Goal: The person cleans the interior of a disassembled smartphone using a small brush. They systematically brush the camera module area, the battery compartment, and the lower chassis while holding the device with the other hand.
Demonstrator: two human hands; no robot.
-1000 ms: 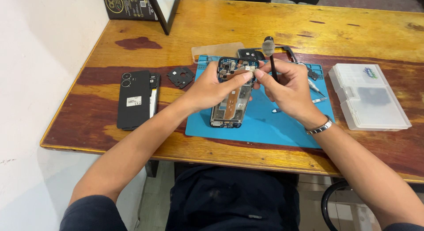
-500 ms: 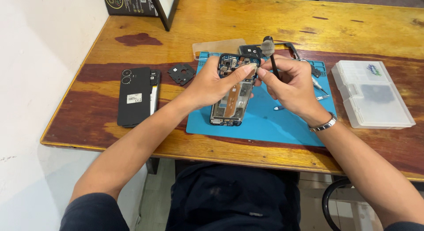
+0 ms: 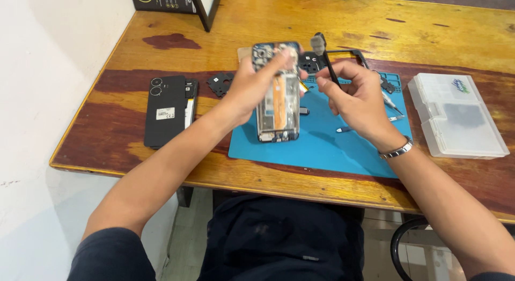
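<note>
Lifted up now, the opened phone (image 3: pixel 277 93) is off the blue mat (image 3: pixel 322 144) and tilted in the middle of the frame, with the left hand (image 3: pixel 252 88) grasping its side. Just to its right, the right hand (image 3: pixel 357 96) pinches a small black brush (image 3: pixel 323 53), bristles up and close to the phone's top. So the brushing looks under way; a black back cover (image 3: pixel 166 110) lies at left and a clear box (image 3: pixel 456 114) at right.

Worn wooden table (image 3: pixel 343 23) with a blue work mat (image 3: pixel 322 147) in the middle. Left of the mat: black phone back cover (image 3: pixel 165 110) and small black bracket (image 3: pixel 220 83). Right of it, a clear plastic parts box (image 3: pixel 456 117).
</note>
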